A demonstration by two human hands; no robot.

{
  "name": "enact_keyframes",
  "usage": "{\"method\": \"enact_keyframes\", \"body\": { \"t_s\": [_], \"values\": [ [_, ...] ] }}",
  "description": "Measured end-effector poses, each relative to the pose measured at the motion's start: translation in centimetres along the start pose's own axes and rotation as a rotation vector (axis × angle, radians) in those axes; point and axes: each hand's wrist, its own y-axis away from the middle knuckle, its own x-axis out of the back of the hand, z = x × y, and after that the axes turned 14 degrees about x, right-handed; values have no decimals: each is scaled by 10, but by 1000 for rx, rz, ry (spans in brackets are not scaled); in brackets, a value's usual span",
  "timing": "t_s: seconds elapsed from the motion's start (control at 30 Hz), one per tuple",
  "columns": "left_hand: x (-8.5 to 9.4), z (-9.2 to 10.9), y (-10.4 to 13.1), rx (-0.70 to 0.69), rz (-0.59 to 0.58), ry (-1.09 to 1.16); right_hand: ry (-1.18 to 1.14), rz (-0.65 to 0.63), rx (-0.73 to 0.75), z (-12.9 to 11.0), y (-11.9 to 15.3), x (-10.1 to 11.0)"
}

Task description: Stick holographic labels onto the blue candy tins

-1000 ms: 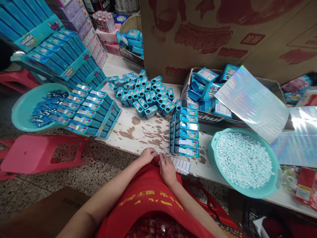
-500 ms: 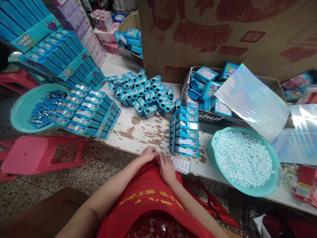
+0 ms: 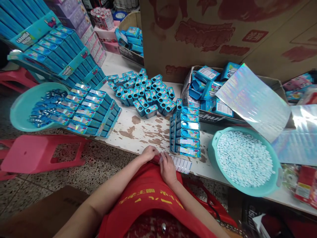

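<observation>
At the table's front edge, my left hand (image 3: 149, 153) is closed in a pinch at the left end of a strip-shaped sheet of shiny stickers (image 3: 183, 165). My right hand (image 3: 168, 168) grips the same sheet with curled fingers, and the sheet sticks out to its right. Both hands almost touch; what lies between their fingertips is partly hidden. Just beyond the right hand stands a row of blue candy tins (image 3: 189, 134), some with shiny strips across their lids.
A turquoise basin of pale blue candies (image 3: 278, 178) stands right; another basin (image 3: 18, 110) with blue wrapped pieces is left. Nearby are stacked tins (image 3: 83, 114), loose tins with round holes (image 3: 148, 96), a carton of packets (image 3: 218, 117), holographic sheets (image 3: 255, 102) and a pink stool (image 3: 27, 153).
Both hands stay in nearly the same place on the sticker sheet, with only slight finger movement. The whole view has shifted slightly; the tins and basins stand as before.
</observation>
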Motion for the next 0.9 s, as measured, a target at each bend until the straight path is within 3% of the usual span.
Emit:
{"method": "enact_keyframes", "body": {
  "t_s": [0.1,0.33,0.53,0.63,0.77,0.9],
  "values": [
    [0,0,0,2,-2,2,34,-31,-28,0,-2,-2],
    [-1,1,-2,5,13,-13,78,-105,88,2,3,-1],
    [0,2,-3,18,28,-35,60,-17,123,-1,2,8],
    [0,3,-3,32,41,-60,20,14,160,-4,1,16],
    [-1,4,-6,37,53,-98,-79,-79,208,-7,2,32],
    [1,5,-5,25,51,-124,-328,-77,40,-17,-5,62]
  ]
}}
